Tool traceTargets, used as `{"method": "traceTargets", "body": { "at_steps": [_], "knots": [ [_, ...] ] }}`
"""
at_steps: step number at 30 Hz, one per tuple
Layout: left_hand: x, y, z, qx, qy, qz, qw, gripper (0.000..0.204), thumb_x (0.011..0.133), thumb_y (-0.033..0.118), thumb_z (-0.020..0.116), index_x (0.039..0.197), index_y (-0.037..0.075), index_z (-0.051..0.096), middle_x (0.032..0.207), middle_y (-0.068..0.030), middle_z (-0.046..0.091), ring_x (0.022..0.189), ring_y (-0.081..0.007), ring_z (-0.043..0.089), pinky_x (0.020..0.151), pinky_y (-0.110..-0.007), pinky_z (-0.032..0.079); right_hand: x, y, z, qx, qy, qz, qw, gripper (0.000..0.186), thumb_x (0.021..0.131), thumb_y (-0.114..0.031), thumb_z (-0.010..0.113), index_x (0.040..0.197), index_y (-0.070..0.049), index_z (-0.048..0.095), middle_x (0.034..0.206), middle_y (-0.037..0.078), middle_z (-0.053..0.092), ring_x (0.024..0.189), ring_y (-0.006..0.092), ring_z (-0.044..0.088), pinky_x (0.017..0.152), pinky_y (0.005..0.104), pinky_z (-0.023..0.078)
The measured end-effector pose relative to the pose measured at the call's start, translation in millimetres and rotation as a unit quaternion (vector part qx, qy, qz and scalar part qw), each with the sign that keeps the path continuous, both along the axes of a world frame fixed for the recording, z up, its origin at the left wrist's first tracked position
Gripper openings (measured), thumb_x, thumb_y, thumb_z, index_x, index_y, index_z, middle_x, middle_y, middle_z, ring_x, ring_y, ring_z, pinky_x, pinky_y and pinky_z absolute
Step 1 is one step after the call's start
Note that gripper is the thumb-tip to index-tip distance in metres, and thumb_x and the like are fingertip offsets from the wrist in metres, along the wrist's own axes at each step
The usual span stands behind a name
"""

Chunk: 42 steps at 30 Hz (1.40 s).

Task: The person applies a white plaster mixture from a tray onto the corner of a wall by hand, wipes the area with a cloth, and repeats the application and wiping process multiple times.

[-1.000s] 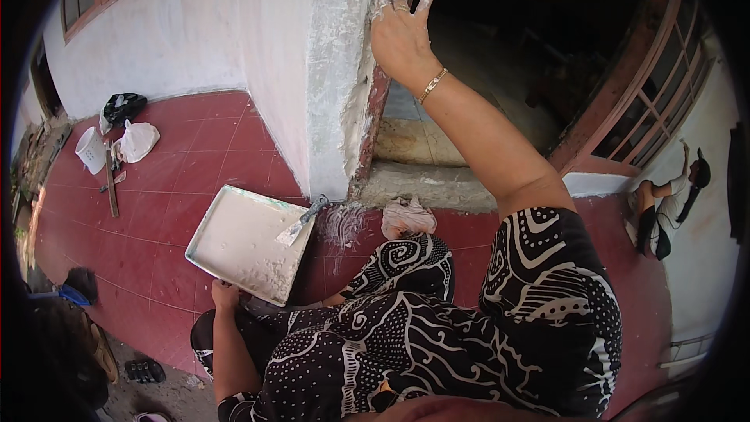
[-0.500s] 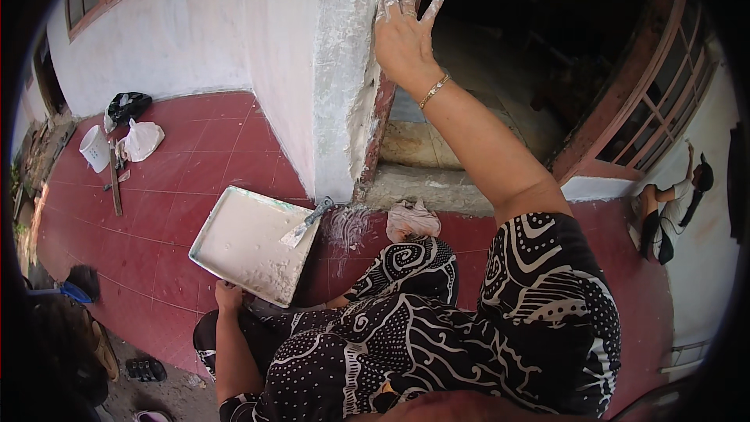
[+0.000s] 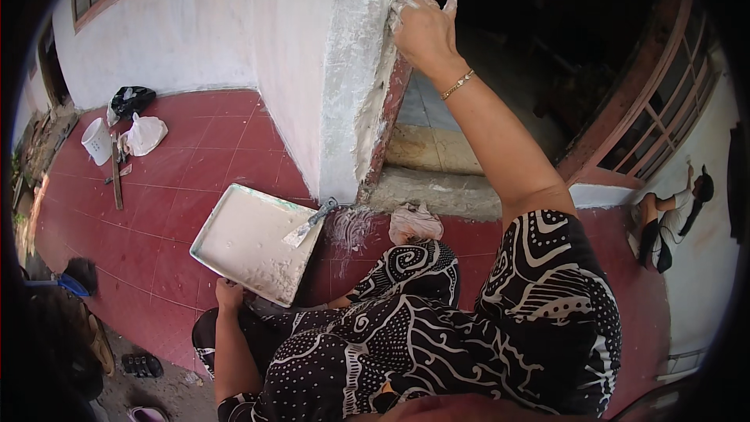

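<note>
My right hand (image 3: 426, 33), its fingers smeared with white paste, presses bent fingers against the rough edge of the wall pillar (image 3: 344, 86) beside the reddish door frame (image 3: 389, 119). Its thumb sticks up, apart from the fingers. Low at the left, my left hand (image 3: 230, 295) is closed at the near rim of a shallow tray (image 3: 205, 236); its fingertips are partly hidden there. Creamy white paste (image 3: 254, 227) covers the tray's bottom, lumpy toward the near side. A scraper (image 3: 311, 221) with a worn grey-blue handle lies across the tray's right rim.
A crumpled pinkish cloth (image 3: 415, 224) lies by the concrete doorstep (image 3: 437, 190). On the red tiled floor (image 3: 176, 211) are white smears, a white basket (image 3: 97, 141), plastic bags (image 3: 144, 136) and a wooden strip (image 3: 117, 180). At the right, another person (image 3: 664, 215) crouches by the wall.
My right hand has come slightly down, and its fingers, stretched upward before, are now bent against the pillar's edge. The view has shifted a little. My left hand stays at the tray.
</note>
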<state>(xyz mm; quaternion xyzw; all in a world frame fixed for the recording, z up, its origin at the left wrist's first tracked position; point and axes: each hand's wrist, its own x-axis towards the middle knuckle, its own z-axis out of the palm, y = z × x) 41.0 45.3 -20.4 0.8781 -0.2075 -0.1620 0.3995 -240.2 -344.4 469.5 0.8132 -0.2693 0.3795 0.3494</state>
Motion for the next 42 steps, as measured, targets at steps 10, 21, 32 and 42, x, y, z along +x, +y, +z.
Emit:
{"method": "traceTargets", "body": {
  "at_steps": [10, 21, 32, 42],
  "knots": [
    [-15.8, -0.9, 29.3, -0.042, 0.069, 0.008, 0.997, 0.038, 0.072, 0.016, 0.072, 0.095, -0.01, 0.055, 0.086, -0.0203, 0.067, 0.077, -0.0277, 0.068, 0.069, -0.035, 0.054, -4.4, 7.0, 11.4, 0.098, -0.39, 0.001, 0.916, 0.079, 0.06, -0.024, 0.083, 0.124, 0.0, 0.045, 0.129, 0.028, 0.037, 0.122, 0.0392, 0.035, 0.098, 0.0492, 0.032],
    [-11.3, -2.5, 17.4, -0.01, 0.022, 0.002, 1.0, 0.036, 0.073, 0.013, 0.071, 0.095, -0.009, 0.054, 0.078, -0.0173, 0.067, 0.064, -0.0237, 0.068, 0.059, -0.033, 0.054, 26.2, -8.8, -16.3, 0.232, -0.443, -0.049, 0.864, 0.112, 0.065, -0.027, 0.083, 0.149, -0.004, 0.013, 0.152, 0.032, 0.006, 0.143, 0.045, 0.006, 0.113, 0.0606, 0.009],
    [-15.9, -2.3, 35.7, -0.025, 0.046, -0.026, 0.998, 0.024, 0.071, 0.009, 0.069, 0.085, -0.009, 0.061, 0.075, -0.0169, 0.068, 0.063, -0.0227, 0.068, 0.057, -0.033, 0.053, 19.8, -24.9, -24.4, 0.244, -0.438, -0.006, 0.865, 0.095, 0.066, -0.028, 0.082, 0.143, -0.005, 0.031, 0.151, 0.03, 0.007, 0.141, 0.0419, 0.016, 0.113, 0.0569, 0.015],
    [-13.2, -3.5, 25.9, 0.002, -0.003, -0.012, 1.0, 0.027, 0.071, 0.013, 0.07, 0.085, -0.008, 0.061, 0.077, -0.0179, 0.068, 0.068, -0.0254, 0.068, 0.062, -0.034, 0.053, 24.7, -27.3, -24.6, 0.208, -0.473, 0.021, 0.856, 0.102, 0.063, -0.027, 0.083, 0.145, -0.01, 0.023, 0.15, 0.03, 0.011, 0.142, 0.0394, 0.014, 0.113, 0.0587, 0.011]
  ]
}}
